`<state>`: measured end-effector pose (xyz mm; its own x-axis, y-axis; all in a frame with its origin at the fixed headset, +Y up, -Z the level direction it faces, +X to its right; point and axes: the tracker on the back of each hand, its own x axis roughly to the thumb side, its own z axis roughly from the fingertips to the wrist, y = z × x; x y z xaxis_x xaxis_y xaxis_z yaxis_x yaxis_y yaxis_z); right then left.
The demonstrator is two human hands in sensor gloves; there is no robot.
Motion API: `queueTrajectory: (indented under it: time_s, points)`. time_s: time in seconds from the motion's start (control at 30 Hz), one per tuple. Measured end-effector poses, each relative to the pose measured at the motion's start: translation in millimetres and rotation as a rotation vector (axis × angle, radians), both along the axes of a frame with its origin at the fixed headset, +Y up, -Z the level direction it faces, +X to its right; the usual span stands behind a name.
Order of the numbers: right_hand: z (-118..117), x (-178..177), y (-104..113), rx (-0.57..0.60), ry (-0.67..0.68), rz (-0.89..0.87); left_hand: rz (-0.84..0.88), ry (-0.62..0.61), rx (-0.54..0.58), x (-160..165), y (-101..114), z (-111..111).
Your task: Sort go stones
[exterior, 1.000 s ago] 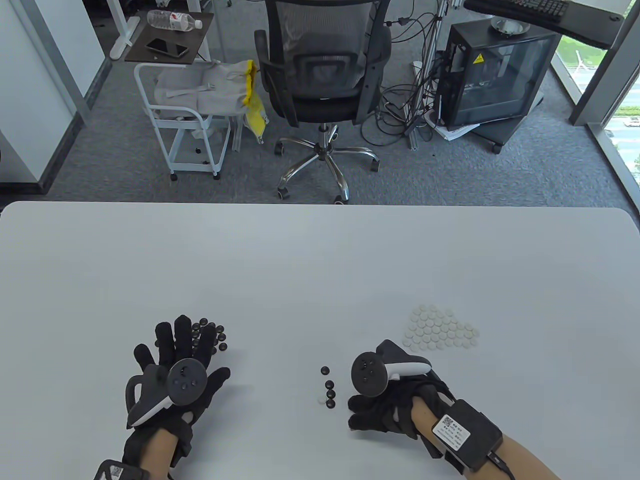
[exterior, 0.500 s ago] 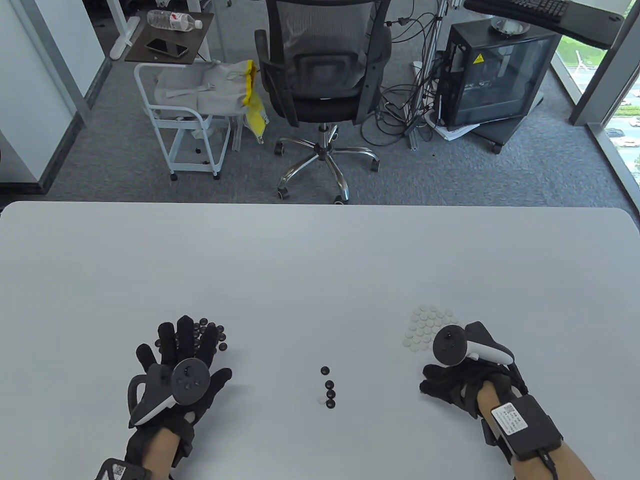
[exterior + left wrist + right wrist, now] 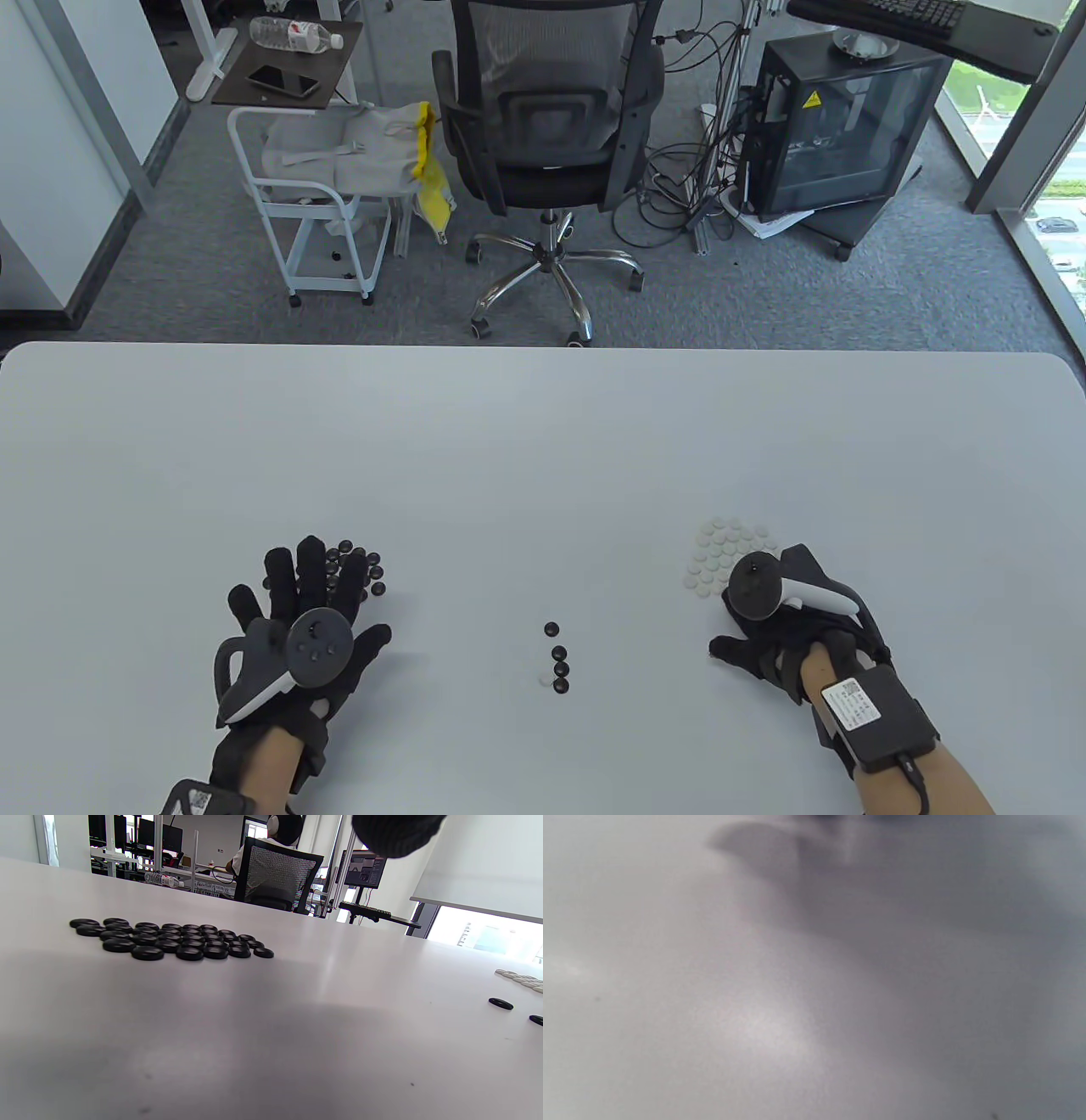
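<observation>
Honestly, with its grip unreadable, the right hand (image 3: 776, 632) crowding the white pile (image 3: 721, 556) just ahead could scatter stones across the worktop (image 3: 543, 441).

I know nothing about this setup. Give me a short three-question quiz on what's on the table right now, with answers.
1. True or false: the pile of flat black round stones lies by the gloved left hand.
2. Multiple choice: the gloved right hand rests beside which group? A) the pile of flat white round stones; B) the short unsorted row of stones in the middle; C) the black pile.
3. Fill in: the middle row holds several black stones and one small ____ stone.

Key: 1 true. 2 A. 3 white.
</observation>
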<state>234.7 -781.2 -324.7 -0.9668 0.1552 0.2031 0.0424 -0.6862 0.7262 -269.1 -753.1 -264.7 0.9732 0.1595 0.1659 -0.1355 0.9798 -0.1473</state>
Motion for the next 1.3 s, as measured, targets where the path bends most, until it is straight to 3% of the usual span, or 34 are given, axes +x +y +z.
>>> queueTrajectory:
  time_s: [0.3, 0.47, 0.87, 1.07, 1.3]
  points:
    - [-2, -21, 22, 0.079, 0.028, -0.138, 0.003, 0.0, -0.002, -1, 0, 0]
    - [3, -65, 34, 0.029, 0.129, -0.271, -0.002, -0.002, -0.004, 0, 0, 0]
    - [35, -177, 24, -0.066, 0.487, -0.235, 0.01, 0.002, -0.005, -2, 0, 0]
    - [39, -198, 8, -0.095, 0.534, -0.187, 0.016, 0.001, 0.001, -3, 1, 0]
    - [59, -195, 10, -0.07, 0.606, -0.195, 0.018, -0.001, 0.002, -3, 1, 0]
